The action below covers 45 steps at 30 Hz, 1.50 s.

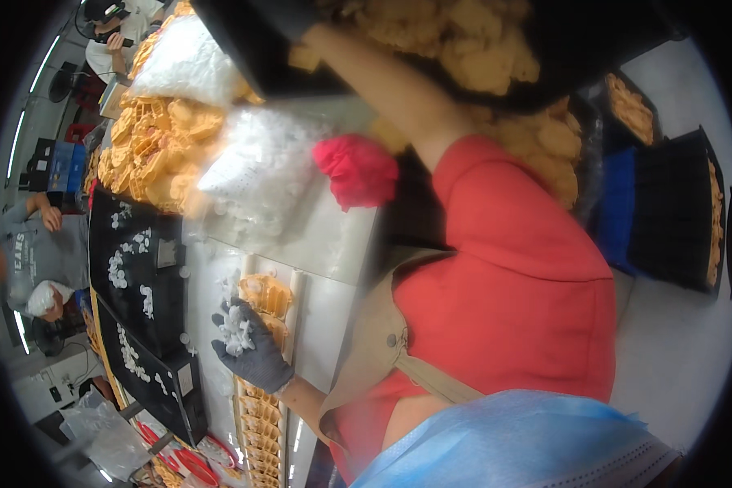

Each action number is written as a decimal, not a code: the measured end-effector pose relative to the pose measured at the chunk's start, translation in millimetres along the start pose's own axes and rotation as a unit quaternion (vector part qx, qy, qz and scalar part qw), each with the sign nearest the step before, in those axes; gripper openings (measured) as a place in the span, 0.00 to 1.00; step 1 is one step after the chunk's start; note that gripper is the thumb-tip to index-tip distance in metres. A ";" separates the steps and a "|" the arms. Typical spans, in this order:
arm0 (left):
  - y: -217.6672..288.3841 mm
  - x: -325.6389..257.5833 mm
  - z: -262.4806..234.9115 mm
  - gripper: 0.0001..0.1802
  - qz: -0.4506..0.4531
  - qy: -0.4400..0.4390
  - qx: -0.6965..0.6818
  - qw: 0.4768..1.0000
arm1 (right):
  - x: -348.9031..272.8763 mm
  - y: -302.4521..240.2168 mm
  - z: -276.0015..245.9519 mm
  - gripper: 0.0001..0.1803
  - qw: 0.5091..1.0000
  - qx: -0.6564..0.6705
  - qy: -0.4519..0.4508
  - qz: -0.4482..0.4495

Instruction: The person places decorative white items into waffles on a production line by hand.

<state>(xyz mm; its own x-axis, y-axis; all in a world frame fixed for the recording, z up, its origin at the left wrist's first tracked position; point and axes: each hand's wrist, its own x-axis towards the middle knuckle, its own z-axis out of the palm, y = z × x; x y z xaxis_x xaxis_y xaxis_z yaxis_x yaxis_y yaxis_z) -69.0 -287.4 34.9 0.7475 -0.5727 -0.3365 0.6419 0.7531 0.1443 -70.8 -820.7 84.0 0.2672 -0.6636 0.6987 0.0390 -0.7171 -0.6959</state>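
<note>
My left hand (256, 358), in a dark grey glove, is turned palm up and cupped around a small heap of white plastic pieces (237, 332). It is over a row of orange moulded plastic parts (262, 435) that runs along a narrow pale track on the white table. My right arm stretches toward the top of the view. My gloved right hand (289, 15) is dark and blurred at the edge of a black bin (228, 32) that contains orange parts (464, 41). Its fingers are hidden.
Clear bags of white pieces (260, 163) and a crumpled red cloth (356, 171) lie on the table beside piled orange parts (150, 150). Black trays (142, 276) with scattered white pieces stand beyond my left hand. Other people (49, 252) are at the far left. More bins (663, 211) stand on the right.
</note>
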 end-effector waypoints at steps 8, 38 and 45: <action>5.6 -13.4 -29.9 0.27 0.002 0.011 0.004 1.000 | -31.7 -130.4 -16.3 0.17 0.896 -0.426 0.088 -0.089; -1.1 -53.8 -37.7 0.25 0.009 -0.035 -0.025 0.999 | -67.3 -146.1 -74.0 0.31 0.939 0.248 0.203 0.120; 2.2 -61.0 -41.4 0.28 0.014 -0.038 -0.056 0.998 | -108.6 -114.4 -76.1 0.27 0.910 0.398 0.105 0.052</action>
<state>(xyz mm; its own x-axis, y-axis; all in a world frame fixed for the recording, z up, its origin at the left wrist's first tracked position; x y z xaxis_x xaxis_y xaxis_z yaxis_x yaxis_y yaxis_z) -120.2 -237.5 17.2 0.7779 -0.5712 -0.2620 0.6012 0.7978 0.0456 -177.5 -682.8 100.3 0.1232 -0.8050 0.5803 0.7319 -0.3211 -0.6010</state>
